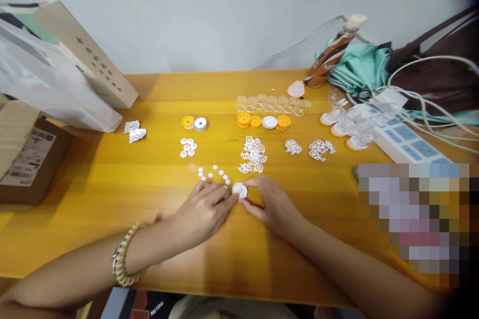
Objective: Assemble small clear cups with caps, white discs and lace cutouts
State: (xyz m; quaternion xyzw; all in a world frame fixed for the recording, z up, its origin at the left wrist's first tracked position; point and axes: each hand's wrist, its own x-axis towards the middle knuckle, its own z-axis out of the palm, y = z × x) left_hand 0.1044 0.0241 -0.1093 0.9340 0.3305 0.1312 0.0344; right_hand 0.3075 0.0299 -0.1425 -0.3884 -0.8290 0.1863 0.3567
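Both my hands meet at a small white round plastic piece [239,190] on the yellow wooden table [112,179]. My left hand [204,209], with a beaded bracelet on its wrist, touches the piece from the left with its fingertips. My right hand [271,204] pinches the piece from the right. Just beyond lie small white buttons [215,173], a pile of white lattice parts [253,154] and white rings [187,147]. Further back stand orange caps [262,121] and clear cups [271,103].
A paper bag [86,60], a plastic bag and a cardboard box [26,159] fill the left. Foil scraps [134,131] lie near them. At right are a power strip [404,137] with cables, a bottle [331,55], a teal cloth, a dark bag and more caps [346,127].
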